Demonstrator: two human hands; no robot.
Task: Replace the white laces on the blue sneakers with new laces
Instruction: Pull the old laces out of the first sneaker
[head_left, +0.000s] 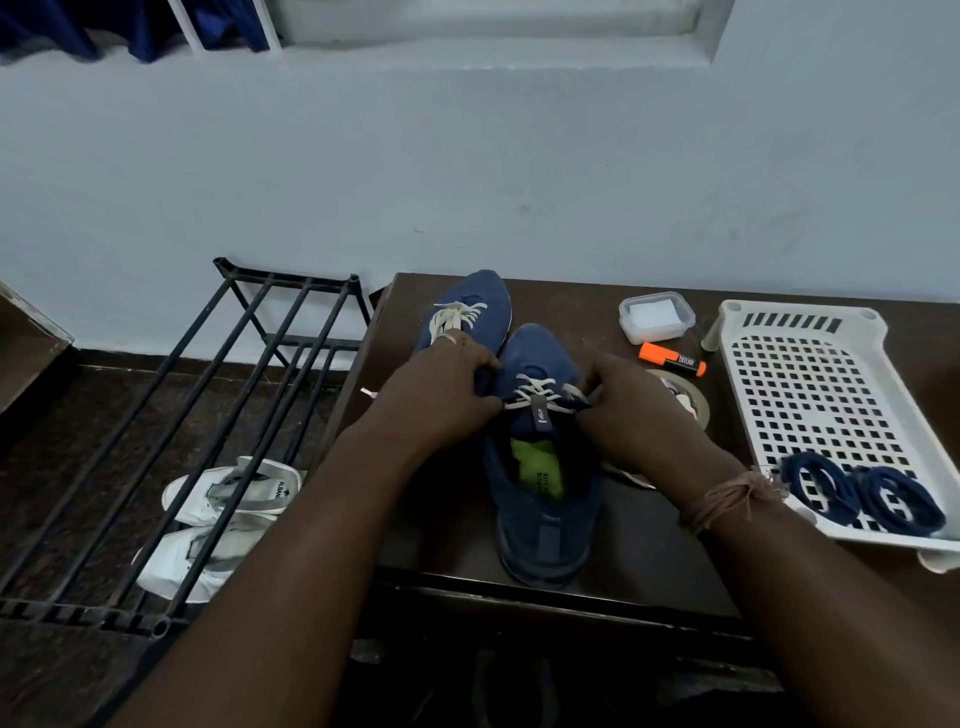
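Both hands (441, 387) (631, 400) pinching white lace (537, 392), near sneaker (540, 467); dark table (649, 545), pale wall (467, 171).

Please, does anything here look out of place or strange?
Only one thing stands out: the white perforated basket with the coiled navy laces hangs partly over the table's near edge at the right. The rest looks orderly.
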